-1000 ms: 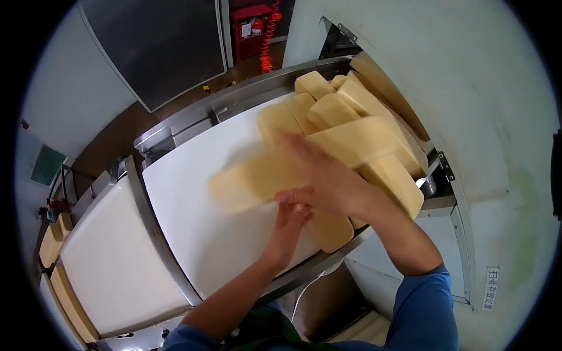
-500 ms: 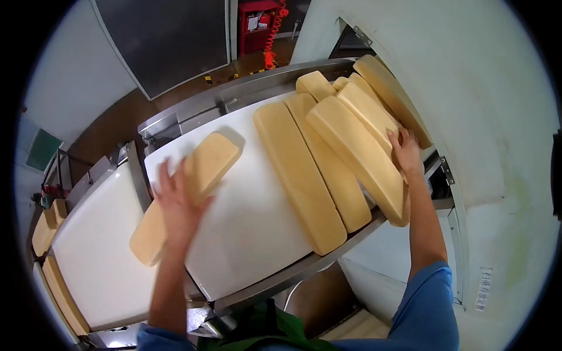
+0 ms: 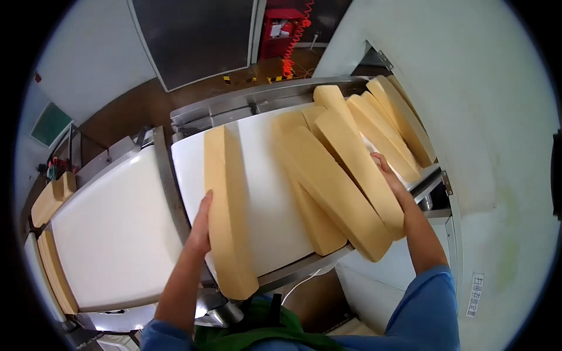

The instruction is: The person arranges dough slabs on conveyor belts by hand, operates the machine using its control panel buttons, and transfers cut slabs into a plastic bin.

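Long pale-yellow blocks with rounded edges lie across a white conveyor surface. My left hand [image 3: 202,231] grips the left side of a single block [image 3: 227,210], which stands on its narrow side near the surface's left end; some fingers are hidden. My right hand [image 3: 391,178] presses its fingers against the right side of another block [image 3: 364,169], partly tucked under it. Just left of that one, a tilted block [image 3: 331,190] leans over a lower block [image 3: 319,225].
More blocks [image 3: 389,140] lean together at the right, beside the pale machine wall [image 3: 492,117]. A metal rail [image 3: 216,105] runs along the far side. At left is a second white surface [image 3: 117,228], with blocks [image 3: 55,199] beyond it.
The left block has turned from slanted to nearly lengthwise and shifted right, its near end past the front rail. The blocks by my right hand have moved left and overlap more.
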Demonstrator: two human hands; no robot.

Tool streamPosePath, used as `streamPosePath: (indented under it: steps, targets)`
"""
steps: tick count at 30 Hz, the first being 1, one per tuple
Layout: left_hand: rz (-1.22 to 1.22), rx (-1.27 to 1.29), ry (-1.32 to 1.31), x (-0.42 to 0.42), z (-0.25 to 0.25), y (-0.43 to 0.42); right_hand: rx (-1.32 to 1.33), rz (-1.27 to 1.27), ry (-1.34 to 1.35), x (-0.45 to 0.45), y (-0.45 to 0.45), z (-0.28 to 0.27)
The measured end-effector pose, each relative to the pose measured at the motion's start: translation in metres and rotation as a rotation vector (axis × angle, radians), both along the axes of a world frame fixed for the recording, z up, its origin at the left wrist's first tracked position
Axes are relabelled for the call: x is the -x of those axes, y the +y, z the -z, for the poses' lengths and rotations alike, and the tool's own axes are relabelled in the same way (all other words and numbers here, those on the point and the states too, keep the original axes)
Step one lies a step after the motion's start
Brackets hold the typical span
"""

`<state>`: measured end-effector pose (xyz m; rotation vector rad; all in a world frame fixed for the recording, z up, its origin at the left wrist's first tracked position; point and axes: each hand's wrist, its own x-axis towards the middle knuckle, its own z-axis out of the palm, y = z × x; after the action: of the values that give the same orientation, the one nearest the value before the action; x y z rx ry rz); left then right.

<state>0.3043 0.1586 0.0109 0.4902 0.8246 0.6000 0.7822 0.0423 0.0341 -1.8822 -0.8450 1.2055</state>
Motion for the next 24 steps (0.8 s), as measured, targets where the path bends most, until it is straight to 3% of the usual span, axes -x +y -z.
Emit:
streamPosePath:
  steps: [1,2,4,5,6,7,9,11,12,15,16,19,20,24]
  targets:
    - [-0.008,0.003,-0.001,-0.005,-0.003,-0.004,-0.029,0.074,0.001,-0.011,-0.002,0.028]
    - [-0.031,0.074,-0.077,-0.011,-0.008,-0.008,-0.023,0.076,0.000,0.002,-0.003,0.020]
    - [-0.067,0.162,-0.205,-0.025,-0.003,-0.011,-0.001,0.086,0.419,0.024,0.012,0.003]
    - [-0.071,0.190,-0.248,-0.031,0.010,-0.012,0.000,0.071,0.412,0.038,0.019,0.002]
    - [-0.027,0.003,-0.228,-0.034,0.021,-0.013,-0.008,0.040,0.435,0.054,0.022,0.004]
    - [-0.098,0.076,-0.113,-0.041,0.020,-0.020,-0.010,0.013,0.463,0.072,0.020,0.008]
    - [-0.164,0.218,-0.328,-0.026,0.007,-0.017,-0.016,-0.034,0.494,0.102,0.021,0.013]
    - [-0.146,0.243,-0.263,0.012,-0.011,-0.014,-0.117,-0.072,0.362,0.142,0.014,0.015]
    - [-0.121,0.266,-0.216,0.031,-0.017,-0.011,-0.191,0.034,0.408,0.168,0.010,0.015]
    - [-0.188,0.259,-0.258,0.095,-0.012,-0.012,-0.228,0.036,0.450,0.239,0.022,0.008]
    - [-0.207,0.239,-0.264,0.121,-0.009,-0.010,-0.224,-0.028,0.362,0.253,0.029,0.028]
    - [-0.238,0.186,-0.292,0.210,-0.018,-0.012,-0.243,-0.080,0.409,0.348,0.036,0.014]
    - [-0.243,0.160,-0.286,0.242,-0.017,-0.013,-0.180,-0.105,0.417,0.380,0.041,0.000]
    - [-0.267,0.068,-0.254,0.386,0.022,-0.008,-0.228,-0.209,0.585,0.478,0.057,0.030]
